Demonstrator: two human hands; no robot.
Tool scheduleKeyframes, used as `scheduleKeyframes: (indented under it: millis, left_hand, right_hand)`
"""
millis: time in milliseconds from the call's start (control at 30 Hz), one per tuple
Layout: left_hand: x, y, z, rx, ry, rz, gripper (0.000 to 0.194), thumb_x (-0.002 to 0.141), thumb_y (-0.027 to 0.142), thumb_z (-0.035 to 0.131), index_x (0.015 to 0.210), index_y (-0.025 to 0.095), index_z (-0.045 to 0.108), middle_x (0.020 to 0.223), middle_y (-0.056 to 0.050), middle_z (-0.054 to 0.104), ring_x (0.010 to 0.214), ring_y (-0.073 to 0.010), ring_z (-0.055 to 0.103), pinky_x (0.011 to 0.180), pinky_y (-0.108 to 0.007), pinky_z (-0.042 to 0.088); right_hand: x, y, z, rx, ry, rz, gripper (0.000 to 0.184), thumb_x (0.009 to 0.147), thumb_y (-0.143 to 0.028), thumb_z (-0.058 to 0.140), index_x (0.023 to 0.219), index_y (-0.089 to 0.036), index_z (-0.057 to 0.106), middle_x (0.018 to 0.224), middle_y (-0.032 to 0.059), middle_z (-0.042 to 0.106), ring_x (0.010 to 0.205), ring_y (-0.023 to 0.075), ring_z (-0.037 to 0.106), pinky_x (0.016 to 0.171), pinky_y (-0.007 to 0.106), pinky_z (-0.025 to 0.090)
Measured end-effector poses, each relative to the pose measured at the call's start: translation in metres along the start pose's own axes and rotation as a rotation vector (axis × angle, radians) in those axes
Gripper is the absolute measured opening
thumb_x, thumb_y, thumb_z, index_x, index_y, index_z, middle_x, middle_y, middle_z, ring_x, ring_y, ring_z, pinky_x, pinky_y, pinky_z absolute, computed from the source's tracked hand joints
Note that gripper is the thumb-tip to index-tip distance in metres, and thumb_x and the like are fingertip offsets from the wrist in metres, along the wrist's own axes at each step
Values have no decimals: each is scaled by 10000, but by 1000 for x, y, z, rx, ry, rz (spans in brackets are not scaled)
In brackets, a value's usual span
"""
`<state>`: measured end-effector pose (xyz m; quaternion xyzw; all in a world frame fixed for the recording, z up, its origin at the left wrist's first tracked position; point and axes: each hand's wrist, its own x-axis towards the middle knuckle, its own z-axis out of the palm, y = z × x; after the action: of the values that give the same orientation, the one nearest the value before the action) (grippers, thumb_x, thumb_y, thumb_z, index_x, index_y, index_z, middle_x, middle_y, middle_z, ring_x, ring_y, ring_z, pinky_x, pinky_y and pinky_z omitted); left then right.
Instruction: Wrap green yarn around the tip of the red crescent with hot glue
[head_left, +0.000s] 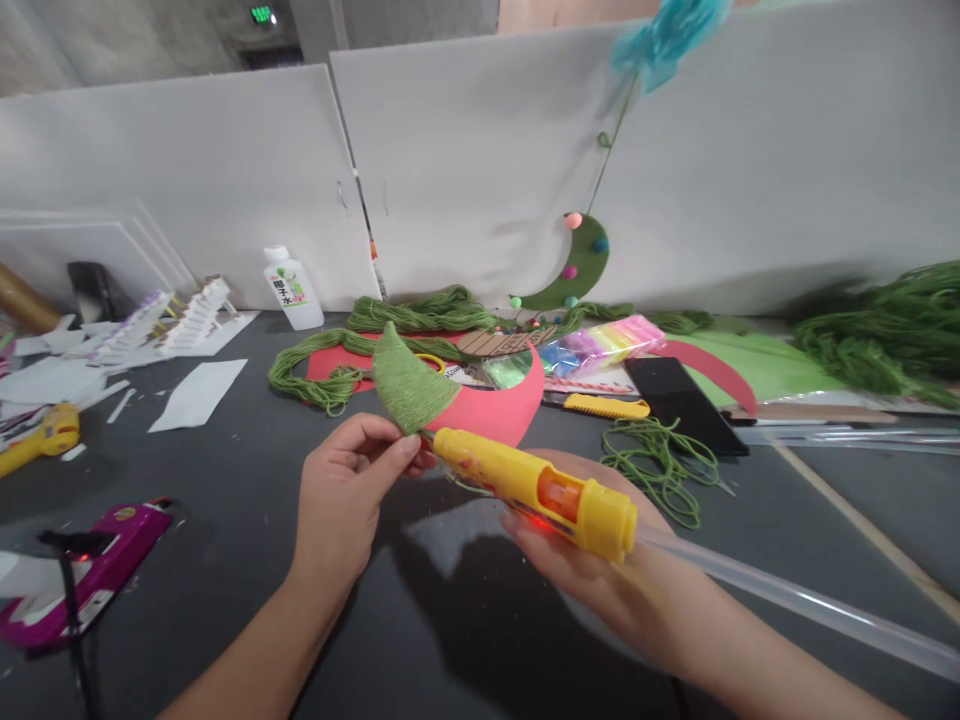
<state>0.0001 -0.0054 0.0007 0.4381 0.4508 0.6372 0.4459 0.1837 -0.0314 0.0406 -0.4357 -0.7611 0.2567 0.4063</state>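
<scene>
It looks like a craft workshop or studio: a dark worktable (247, 500) bears green yarn (424, 310), a cutter (607, 406), paper (199, 395) offcuts and a small white model (199, 322), with a glue gun (499, 472) in use above it. A pompom-dotted crescent (592, 265) hangs before white partitions (480, 160); beyond are a bare grey wall (157, 35) and a lit green sign (262, 14).

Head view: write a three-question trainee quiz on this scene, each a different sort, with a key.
1. Which hand holds the yellow hot-glue gun?
2. True or false: green yarn covers one end of the crescent, while its other end shows red.
3. Which of these stands upright on the dark table?
A. yellow utility knife
B. white bottle
C. purple hot-glue gun

Key:
1. The right hand
2. True
3. B
</scene>
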Motion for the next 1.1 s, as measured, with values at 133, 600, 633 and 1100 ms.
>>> scheduleKeyframes:
  millis: [133,600,633,1100]
  left_hand:
    - [1,0,1,0,-5,3,106,690,146,701,664,192,609,574,35,680,533,-117,639,556,-219,522]
    - [-1,0,0,-5,-16,10,99,706,139,691,667,184,611,577,31,683,549,-115,641,563,-212,520]
    - [-1,-1,0,-2,-15,9,98,705,140,691,667,184,612,576,29,683,547,-118,642,560,-216,520]
    - [0,-2,0,1,-14,-14,102,702,154,699,662,179,609,576,25,692,562,-107,650,575,-188,515]
  right_hand:
    - [-8,8,5,-77,7,-67,139,777,-200,530,772,-288,637,654,-3,649,558,197,614,520,295,518]
    - [-4,6,2,-93,-6,-71,143,792,-189,520,745,-275,625,614,-6,632,495,177,588,488,280,499]
    - [-4,5,1,-105,-9,-82,145,789,-185,518,734,-270,621,604,-5,627,488,177,584,487,281,494]
    - [-3,10,0,-136,-59,-104,166,810,-201,492,764,-251,644,606,-10,629,489,154,563,474,248,474]
